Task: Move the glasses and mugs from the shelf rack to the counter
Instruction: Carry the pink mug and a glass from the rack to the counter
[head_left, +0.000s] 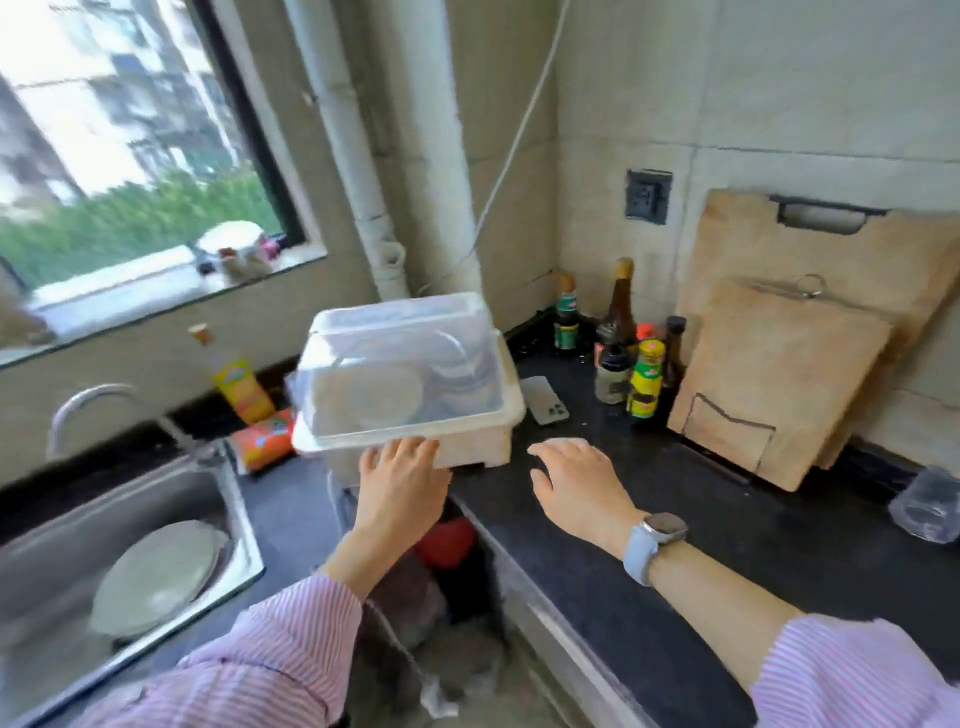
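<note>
A white plastic dish box (498, 441) with a clear lid (405, 332) stands on the dark counter (727, 545) in the corner. Plates and bowls show through the lid; no glass or mug can be made out in the blurred view. My left hand (400, 483) reaches forward with fingers spread, its fingertips at the box's front edge. My right hand (576, 483), with a watch on the wrist, hovers open over the counter just right of the box. Neither hand holds anything.
A steel sink (62, 551) with a plate (156, 577) and a tap (88, 405) lies at the left. Sauce bottles (628, 353), a phone (543, 402) and two cutting boards (789, 374) stand behind and right. A clear container (930, 512) sits at far right. Below the counter gap is a red item (449, 540).
</note>
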